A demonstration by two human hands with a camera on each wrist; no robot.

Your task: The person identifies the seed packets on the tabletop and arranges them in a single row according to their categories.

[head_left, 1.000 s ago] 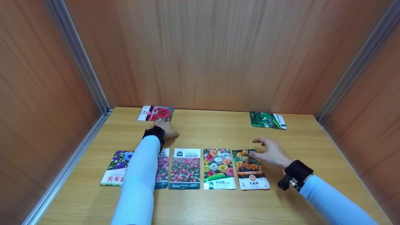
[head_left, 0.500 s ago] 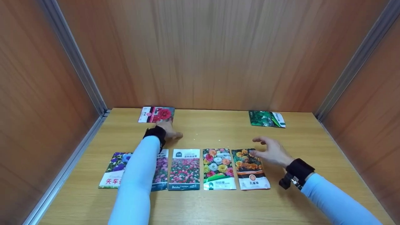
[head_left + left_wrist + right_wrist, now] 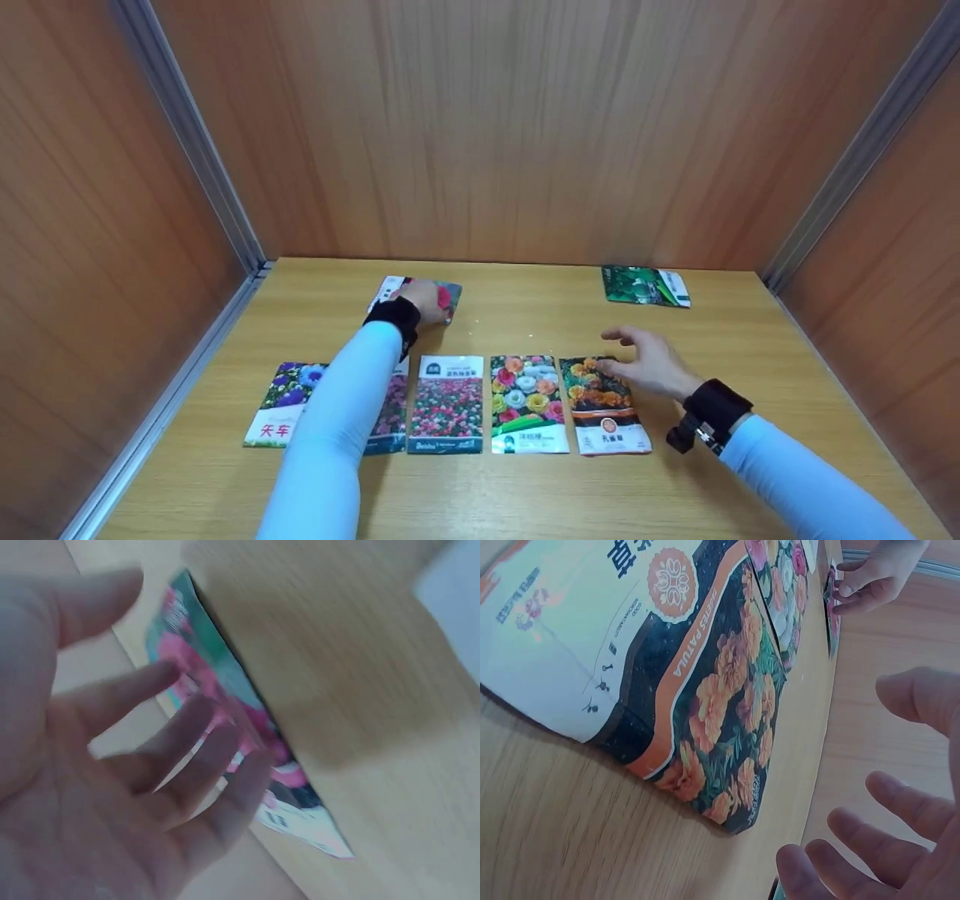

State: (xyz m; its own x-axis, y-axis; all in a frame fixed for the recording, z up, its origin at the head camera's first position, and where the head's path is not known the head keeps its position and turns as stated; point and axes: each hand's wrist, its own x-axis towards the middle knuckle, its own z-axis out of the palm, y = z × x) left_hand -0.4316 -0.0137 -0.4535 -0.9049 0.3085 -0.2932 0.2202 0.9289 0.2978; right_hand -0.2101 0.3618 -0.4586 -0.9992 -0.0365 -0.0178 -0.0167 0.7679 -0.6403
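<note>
My left hand [image 3: 424, 300] lies over a flower seed packet [image 3: 448, 294] with red and pink blooms near the back of the table. In the left wrist view its fingers [image 3: 217, 787] reach onto the pink seed packet [image 3: 259, 720], the thumb standing apart. My right hand [image 3: 651, 364] hovers at the upper right corner of the orange marigold seed packet [image 3: 604, 397], thumb and fingers spread, holding nothing. Seen from the right wrist, the marigold packet [image 3: 705, 697] lies flat beside that hand [image 3: 900, 832].
In the front row lie a multicolored flower packet [image 3: 529, 405], a pink flower packet [image 3: 446, 405], a purple packet [image 3: 391, 412] partly behind my left sleeve, and a blue flower packet [image 3: 281, 401]. A green packet [image 3: 645, 286] is at back right. Wooden walls [image 3: 480, 135] enclose the table.
The red-flower packet has slid right and a little nearer under my left hand, which now covers more of it. My right hand stays about where it was.
</note>
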